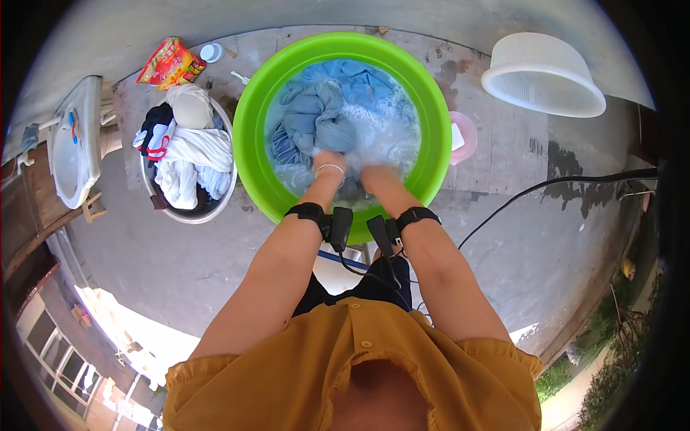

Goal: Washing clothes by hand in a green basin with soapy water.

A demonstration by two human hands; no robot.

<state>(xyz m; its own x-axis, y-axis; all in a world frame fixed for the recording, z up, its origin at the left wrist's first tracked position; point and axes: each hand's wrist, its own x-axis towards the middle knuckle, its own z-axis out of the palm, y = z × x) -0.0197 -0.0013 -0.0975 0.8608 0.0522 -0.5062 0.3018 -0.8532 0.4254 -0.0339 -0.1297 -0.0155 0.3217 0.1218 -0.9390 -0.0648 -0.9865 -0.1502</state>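
A large green plastic basin (439, 156) stands before me, holding foamy water (388, 129) and wet blue clothes (318, 116). My left hand (329, 159), with a bracelet at the wrist, reaches into the water against the near edge of the bunched clothes. Beside it, my right hand (379, 175) dips in a little to the right, near a dark patch of wet cloth (356, 188). Both hands are blurred and their fingers are sunk out of sight, so any grip is hidden. Wired black devices are strapped to both forearms.
A metal basin (233, 186) heaped with clothes (197, 145) stands left, below a red-orange bag (172, 62) and white-capped container (212, 52). Further left is a washbasin (67, 156). Right are a pink dish (468, 134), a white plastic basket (544, 75) and a black cable (517, 196).
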